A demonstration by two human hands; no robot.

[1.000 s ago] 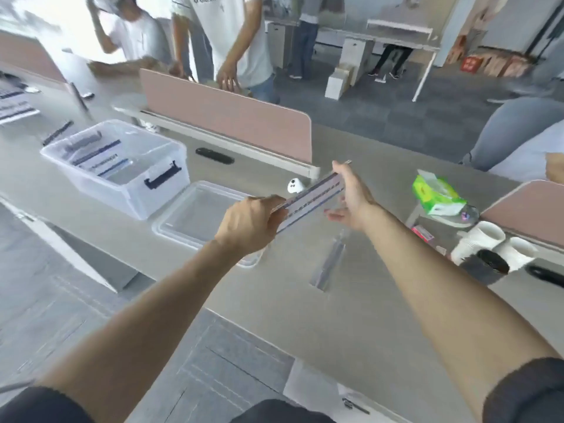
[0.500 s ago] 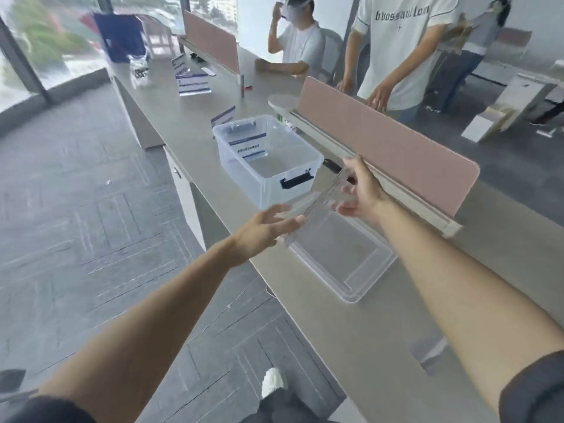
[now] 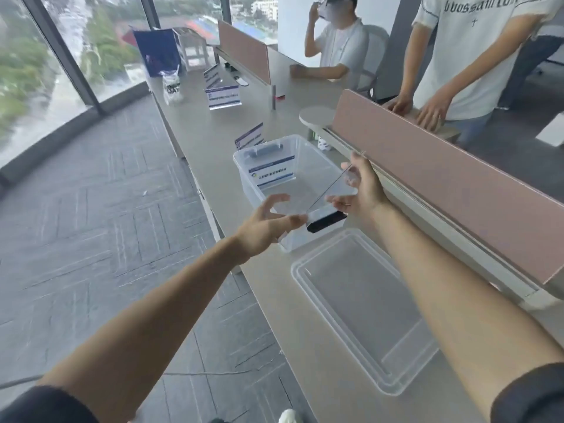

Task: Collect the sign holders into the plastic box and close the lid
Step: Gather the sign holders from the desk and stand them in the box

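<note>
Above the near end of the plastic box (image 3: 244, 166), the right hand (image 3: 364, 190) has its grip pinched on one end of a clear sign holder (image 3: 331, 189). The left hand (image 3: 262, 230) has its grip spread, with no more than fingertips touching the holder's near corner. The holder hangs tilted over the box's mouth and is not yet inside. With one pinch carrying most of a slick sheet, it could swing or slip and knock the box's rim or the black handle (image 3: 326, 221) just below its low corner. Dropped rather than lowered, it could land hard on the labelled sign holder (image 3: 271, 174) already lying inside the box. Left leaning, it might stick up above the rim and stop the lid (image 3: 360, 303) from seating. That lid lies flat on the counter (image 3: 210, 135) just on the near side of the box, and the right forearm passes over it, so a careless pull back could drag it. Another upright sign holder (image 3: 248, 138) stands just behind the box's far end, and a further group (image 3: 222, 96) sits well beyond that, both uncollected. A pink divider (image 3: 442, 178) runs along the box's right side, with two people past it. Nothing else stands between the held sheet and the box's mouth.
</note>
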